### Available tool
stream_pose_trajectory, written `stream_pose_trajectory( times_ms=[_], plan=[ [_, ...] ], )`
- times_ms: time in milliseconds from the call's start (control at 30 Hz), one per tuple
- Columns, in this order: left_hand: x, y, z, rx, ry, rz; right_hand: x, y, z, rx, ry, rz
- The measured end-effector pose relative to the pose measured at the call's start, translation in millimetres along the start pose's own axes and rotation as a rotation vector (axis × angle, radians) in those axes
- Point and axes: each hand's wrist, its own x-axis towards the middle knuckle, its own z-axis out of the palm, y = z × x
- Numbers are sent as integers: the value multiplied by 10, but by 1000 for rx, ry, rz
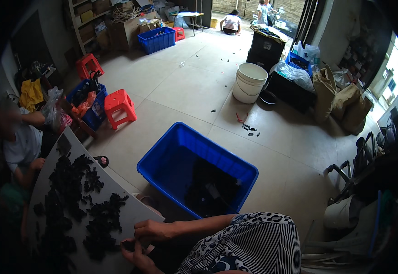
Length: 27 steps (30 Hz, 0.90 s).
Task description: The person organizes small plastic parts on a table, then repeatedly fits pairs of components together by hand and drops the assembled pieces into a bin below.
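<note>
At the table's near edge, my two hands are close together. My left hand [139, 259] is the lower one, its fingers curled round a small black part [128, 246]. Just above it, my right hand [155, 229] is closed in a pinch; what it grips is hidden. A small pale strip [149, 249] shows between the hands. Loose heaps of small black parts [105, 221] are spread over the pale table [132, 211] to the left of my hands. Their exact kind is too dark to make out.
A large blue tub [162, 155] with dark contents stands beyond my right arm. Across the table sits a person [23, 141]. Red stools [119, 108], a white bucket [249, 83], paper sacks [340, 98] and scattered black pieces [251, 129] are on the floor.
</note>
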Motion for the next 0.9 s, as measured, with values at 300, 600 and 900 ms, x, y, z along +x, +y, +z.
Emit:
stream_pose_trajectory(
  times_ms=[300, 600, 900],
  plan=[
    [36, 2, -46, -169, -29, 19, -75, 58, -54, 12, 209, 168],
    [-10, 34, 71, -174, 6, 48, -46, 56, -77, -2, 325, 206],
    [-186, 356, 54, -244, 60, -15, -73, -18, 110, 663, 452, 538]
  ],
)
